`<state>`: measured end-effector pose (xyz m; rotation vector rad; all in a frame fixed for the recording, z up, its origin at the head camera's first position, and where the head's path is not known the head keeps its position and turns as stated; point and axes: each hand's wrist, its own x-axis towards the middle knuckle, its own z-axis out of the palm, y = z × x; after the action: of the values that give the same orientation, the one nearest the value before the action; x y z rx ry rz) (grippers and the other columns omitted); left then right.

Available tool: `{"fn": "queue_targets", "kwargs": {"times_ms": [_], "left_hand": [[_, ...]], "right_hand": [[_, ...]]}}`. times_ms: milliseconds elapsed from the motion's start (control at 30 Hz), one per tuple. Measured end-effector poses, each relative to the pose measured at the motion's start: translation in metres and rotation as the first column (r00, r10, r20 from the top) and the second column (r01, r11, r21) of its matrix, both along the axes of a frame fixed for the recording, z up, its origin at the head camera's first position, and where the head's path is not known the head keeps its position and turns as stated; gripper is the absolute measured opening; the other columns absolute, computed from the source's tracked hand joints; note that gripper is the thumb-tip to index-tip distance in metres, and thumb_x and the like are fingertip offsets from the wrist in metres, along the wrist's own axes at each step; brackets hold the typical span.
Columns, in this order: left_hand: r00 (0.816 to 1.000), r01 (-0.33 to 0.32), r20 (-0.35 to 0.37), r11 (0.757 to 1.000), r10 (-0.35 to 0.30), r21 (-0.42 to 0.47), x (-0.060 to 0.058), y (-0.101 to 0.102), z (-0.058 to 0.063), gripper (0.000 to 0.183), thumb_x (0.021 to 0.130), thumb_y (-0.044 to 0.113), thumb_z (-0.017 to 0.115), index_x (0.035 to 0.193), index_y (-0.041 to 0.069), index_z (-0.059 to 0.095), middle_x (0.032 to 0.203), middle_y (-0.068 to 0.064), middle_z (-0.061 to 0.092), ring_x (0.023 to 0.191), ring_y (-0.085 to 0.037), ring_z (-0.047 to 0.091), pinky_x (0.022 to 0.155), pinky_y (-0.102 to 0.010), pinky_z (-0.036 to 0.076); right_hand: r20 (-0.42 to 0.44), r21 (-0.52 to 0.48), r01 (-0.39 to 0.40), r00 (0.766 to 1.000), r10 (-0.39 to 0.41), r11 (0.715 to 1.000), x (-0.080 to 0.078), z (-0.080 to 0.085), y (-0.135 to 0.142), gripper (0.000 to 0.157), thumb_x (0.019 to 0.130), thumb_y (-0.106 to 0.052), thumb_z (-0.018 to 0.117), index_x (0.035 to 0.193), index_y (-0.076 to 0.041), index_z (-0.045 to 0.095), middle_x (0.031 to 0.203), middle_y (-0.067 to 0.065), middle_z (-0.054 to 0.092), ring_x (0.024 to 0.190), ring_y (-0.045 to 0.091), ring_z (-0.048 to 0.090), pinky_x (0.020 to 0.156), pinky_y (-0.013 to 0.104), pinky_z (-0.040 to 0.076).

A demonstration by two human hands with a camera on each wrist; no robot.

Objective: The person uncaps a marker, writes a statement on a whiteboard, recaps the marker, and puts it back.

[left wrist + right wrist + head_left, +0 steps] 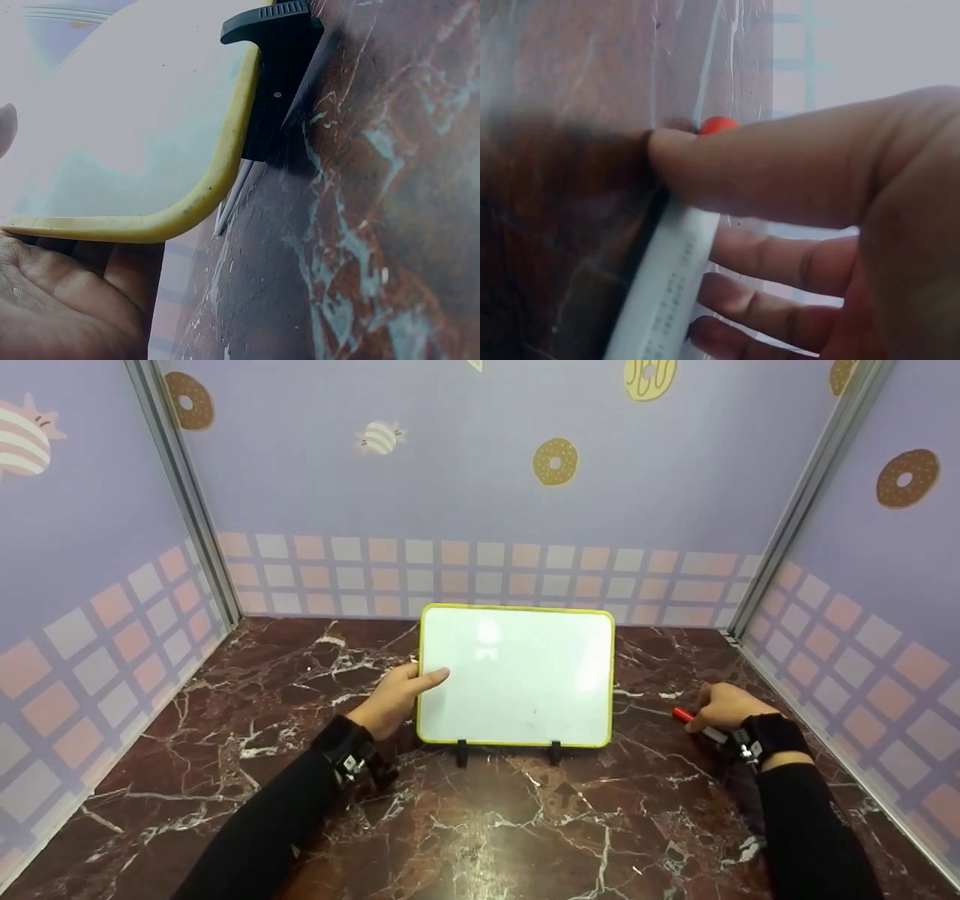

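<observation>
First, from the head, saw a board upright in a black stand, with the left hand pinching its left edge, thumb on the face. Well to the right, saw the right hand pinching a red-ended marker low at the table; could not tell touching from apart.

Next, from the left wrist, saw the stand's hook lapped over the yellow rim; found fingers partly hidden behind the board, thumb cut off at left.

Last, from the right wrist, saw the thumb covering part of the marker; could not read its blurred print.
</observation>
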<state>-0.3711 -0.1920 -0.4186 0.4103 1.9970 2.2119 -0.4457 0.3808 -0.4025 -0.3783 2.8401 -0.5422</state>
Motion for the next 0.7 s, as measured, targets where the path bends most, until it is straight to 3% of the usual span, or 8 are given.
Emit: {"fn": "queue_targets", "kwargs": {"times_ms": [33,133,233,300,433,533,700], "left_hand": [[1.000,0.002,0.001,1.000,-0.002,-0.002,0.000,0.000,0.000,0.042,0.115,0.022,0.064,0.142,-0.011,0.062,0.120,-0.013,0.079,0.109,-0.025,0.078,0.094,-0.044,0.066],[1.000,0.014,0.005,1.000,-0.014,-0.017,0.001,-0.001,0.000,0.045,0.116,0.025,0.063,0.145,-0.009,0.061,0.124,-0.014,0.079,0.113,-0.026,0.077,0.096,-0.045,0.066],[1.000,0.022,0.009,1.000,-0.021,-0.022,0.001,-0.001,0.000,0.046,0.117,0.026,0.063,0.146,-0.009,0.061,0.126,-0.015,0.078,0.114,-0.026,0.077,0.096,-0.045,0.066],[1.000,0.023,0.010,1.000,-0.023,-0.018,0.001,-0.001,-0.001,0.046,0.116,0.027,0.063,0.146,-0.009,0.062,0.125,-0.015,0.078,0.114,-0.026,0.077,0.096,-0.045,0.066],[1.000,0.022,0.009,1.000,-0.022,-0.010,0.001,-0.001,-0.001,0.046,0.116,0.027,0.064,0.144,-0.009,0.063,0.124,-0.015,0.079,0.112,-0.026,0.078,0.094,-0.044,0.066],[1.000,0.021,0.005,1.000,-0.020,-0.011,0.002,-0.001,0.000,0.045,0.116,0.027,0.064,0.144,-0.009,0.063,0.124,-0.015,0.079,0.112,-0.026,0.078,0.094,-0.044,0.066],[1.000,0.017,0.002,1.000,-0.017,-0.015,0.002,-0.001,0.001,0.045,0.116,0.026,0.063,0.144,-0.009,0.063,0.124,-0.015,0.079,0.111,-0.026,0.078,0.094,-0.045,0.066]], "right_hand": [[0.006,0.000,-0.002,1.000,0.002,1.000,0.001,0.001,0.000,0.057,0.089,-0.031,0.091,0.122,0.011,0.071,0.129,0.037,0.066,0.102,0.039,0.065,0.082,0.046,0.058],[0.020,0.002,0.006,1.000,-0.006,1.000,0.002,0.002,0.002,0.056,0.087,-0.029,0.092,0.121,0.011,0.071,0.130,0.035,0.067,0.101,0.038,0.065,0.081,0.044,0.058],[0.048,-0.007,0.031,0.998,-0.031,0.999,0.005,0.005,0.002,0.039,0.086,-0.024,0.091,0.105,0.004,0.071,0.104,0.019,0.069,0.087,0.030,0.064,0.072,0.038,0.055],[0.055,0.002,0.045,0.997,-0.045,0.999,0.007,0.007,0.003,0.031,0.085,-0.022,0.091,0.091,-0.004,0.066,0.088,0.007,0.061,0.077,0.025,0.058,0.066,0.034,0.051],[0.062,0.021,0.056,0.996,-0.057,0.998,0.010,0.010,0.006,0.035,0.085,-0.020,0.091,0.089,-0.005,0.059,0.085,0.006,0.056,0.073,0.023,0.057,0.065,0.033,0.049],[0.086,0.017,0.066,0.994,-0.068,0.998,0.012,0.011,0.008,0.034,0.086,-0.020,0.090,0.093,-0.002,0.063,0.083,0.009,0.063,0.069,0.021,0.062,0.064,0.032,0.051],[0.119,-0.012,0.064,0.991,-0.063,0.998,0.012,0.008,0.011,0.025,0.090,-0.019,0.088,0.078,-0.006,0.070,0.067,0.002,0.064,0.057,0.015,0.061,0.058,0.029,0.049]]}}
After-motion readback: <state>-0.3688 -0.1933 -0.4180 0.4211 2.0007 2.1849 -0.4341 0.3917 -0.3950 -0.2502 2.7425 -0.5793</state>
